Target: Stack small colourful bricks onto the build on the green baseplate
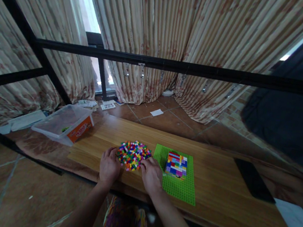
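Observation:
A heap of small coloured toy bricks (134,155) lies on the wooden board. My left hand (109,165) rests at the heap's left edge, its fingers loosely bent and apart, with nothing visible in them. At the right edge, my right hand (152,174) has thumb and forefinger drawn together among the bricks; whatever is between the tips is too small to make out. Just right of that hand lies a green studded baseplate (177,191). On it stands a block built of multicoloured bricks (176,164), in several layers.
A clear plastic box (58,121) with an orange label stands at the board's left end. A flat black object (254,179) and a white sheet (295,225) lie at the right. A black metal bar (158,63) crosses beyond the wooden board (215,181), before striped curtains.

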Demonstrator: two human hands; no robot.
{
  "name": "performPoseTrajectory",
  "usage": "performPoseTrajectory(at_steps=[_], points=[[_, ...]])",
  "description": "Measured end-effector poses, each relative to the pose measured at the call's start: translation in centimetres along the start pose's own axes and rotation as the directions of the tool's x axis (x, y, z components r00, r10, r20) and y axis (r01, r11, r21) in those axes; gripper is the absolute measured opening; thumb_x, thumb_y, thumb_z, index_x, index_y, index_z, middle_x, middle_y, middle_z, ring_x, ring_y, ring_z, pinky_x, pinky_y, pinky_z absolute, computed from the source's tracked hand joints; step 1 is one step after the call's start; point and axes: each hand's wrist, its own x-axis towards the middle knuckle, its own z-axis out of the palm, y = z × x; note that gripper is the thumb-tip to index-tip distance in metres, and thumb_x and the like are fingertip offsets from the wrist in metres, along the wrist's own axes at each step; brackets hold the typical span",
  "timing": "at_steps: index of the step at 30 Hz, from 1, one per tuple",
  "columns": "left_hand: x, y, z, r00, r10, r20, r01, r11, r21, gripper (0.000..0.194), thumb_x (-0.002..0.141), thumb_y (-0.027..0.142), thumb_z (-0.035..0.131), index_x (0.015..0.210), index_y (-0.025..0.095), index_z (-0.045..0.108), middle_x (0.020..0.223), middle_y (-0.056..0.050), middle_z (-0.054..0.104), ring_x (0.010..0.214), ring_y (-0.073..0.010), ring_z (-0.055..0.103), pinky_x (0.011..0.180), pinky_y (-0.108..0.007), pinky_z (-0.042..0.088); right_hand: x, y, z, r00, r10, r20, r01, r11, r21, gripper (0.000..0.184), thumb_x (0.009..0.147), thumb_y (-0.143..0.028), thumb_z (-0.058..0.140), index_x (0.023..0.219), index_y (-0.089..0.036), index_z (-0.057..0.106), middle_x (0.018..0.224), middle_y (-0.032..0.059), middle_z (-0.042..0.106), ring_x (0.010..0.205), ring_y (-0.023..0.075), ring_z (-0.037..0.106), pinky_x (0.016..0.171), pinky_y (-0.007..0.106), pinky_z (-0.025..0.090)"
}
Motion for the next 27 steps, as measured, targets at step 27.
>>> performPoseTrajectory(at_steps=[27], points=[[0.1, 0.2, -0.4, 1.0, -0.011, 0.014, 0.011, 1.0, 0.002, 0.032, 0.084, 0.014, 0.04, 0.106, 0.015, 0.064, 0.11, -0.011, 0.063, 0.104, -0.0258, 0.055, 0.093, -0.038, 0.045, -3.1, 2.6, -5.4, 0.965, 0.026, -0.26, 0.024, 0.982, 0.188, 0.021, 0.093, -0.028, 0.048, 0.09, -0.025, 0.068, 0.089, 0.0035, 0.068, 0.086, 0.0192, 0.061, 0.079, 0.032, 0.046]])
